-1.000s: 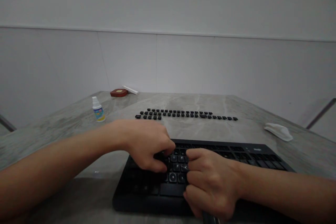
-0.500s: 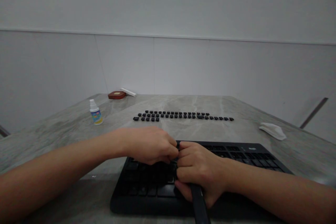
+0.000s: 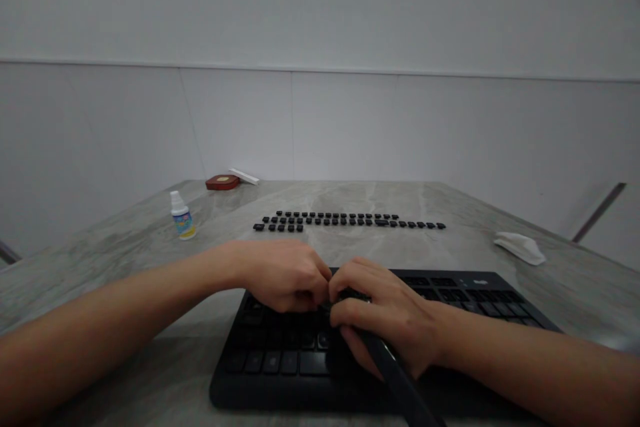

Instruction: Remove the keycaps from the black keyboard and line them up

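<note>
A black keyboard (image 3: 280,392) lies on the table in front of me, with keys seated at its lower left and gaps in its upper rows. Over its top middle, my left hand (image 3: 290,277) is closed, its curled fingertips down at the key area; what they grip is hidden. Beside it, nearly touching, my right hand (image 3: 385,317) wraps round a long black handle (image 3: 400,377) that slants toward me. The handle's working end is hidden among the fingers and keys. Several loose black keycaps (image 3: 335,221) stand in rows on the table beyond the keyboard.
A small white bottle (image 3: 183,219) with a colourful label stands at the left. Farther back lie a red-brown case (image 3: 222,183) and a thin white object (image 3: 244,177). A crumpled white tissue or cloth (image 3: 520,247) rests at the right. Behind the table rises a pale wall (image 3: 350,123).
My right hand has turned and its fingers have loosened into an arch. The black handle's near end has swung to the right. My left hand has shifted slightly left.
</note>
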Demonstrator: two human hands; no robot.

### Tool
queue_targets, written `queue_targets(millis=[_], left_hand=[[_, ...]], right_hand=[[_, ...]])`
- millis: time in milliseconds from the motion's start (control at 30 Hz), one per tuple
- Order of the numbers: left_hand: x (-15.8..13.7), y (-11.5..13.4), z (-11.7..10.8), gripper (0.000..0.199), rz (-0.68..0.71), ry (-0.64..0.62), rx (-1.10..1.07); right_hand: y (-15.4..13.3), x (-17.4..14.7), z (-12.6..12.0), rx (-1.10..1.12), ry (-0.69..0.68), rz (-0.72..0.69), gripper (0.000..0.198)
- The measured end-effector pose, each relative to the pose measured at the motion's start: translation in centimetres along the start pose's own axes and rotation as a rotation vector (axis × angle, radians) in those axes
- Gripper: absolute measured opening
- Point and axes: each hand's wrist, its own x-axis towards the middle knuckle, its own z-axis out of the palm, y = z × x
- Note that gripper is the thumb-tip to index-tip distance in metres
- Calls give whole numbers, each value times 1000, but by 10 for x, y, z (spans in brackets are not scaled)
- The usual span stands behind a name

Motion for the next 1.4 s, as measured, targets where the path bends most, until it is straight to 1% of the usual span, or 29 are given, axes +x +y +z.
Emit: queue_targets(millis=[100, 167, 267, 367, 500, 733, 1100, 1400], left_hand=[[0, -1, 0, 13, -2, -29, 7], [0, -1, 0, 13, 8, -25, 11], [0, 0, 2, 15, 26, 1, 18], [1, 0, 2, 17, 34, 6, 8], [1, 1, 2, 19, 29, 8, -11], [1, 2, 4, 21, 43, 56, -40], [1, 1, 6, 21, 37, 54, -8], [-1, 4, -2, 15, -22, 46, -37]], right_hand=[[-2, 2, 0, -57, -14, 113, 12], [-2, 2, 1, -119, -65, 139, 13], [0, 0, 4, -203, -130, 126, 16], [1, -3, 5, -249, -146, 85, 17], [2, -6, 6, -253, -175, 85, 17], [2, -8, 5, -259, -225, 73, 15], [2, -7, 5, -240, -224, 99, 15], [-1, -5, 3, -331, -245, 115, 18]])
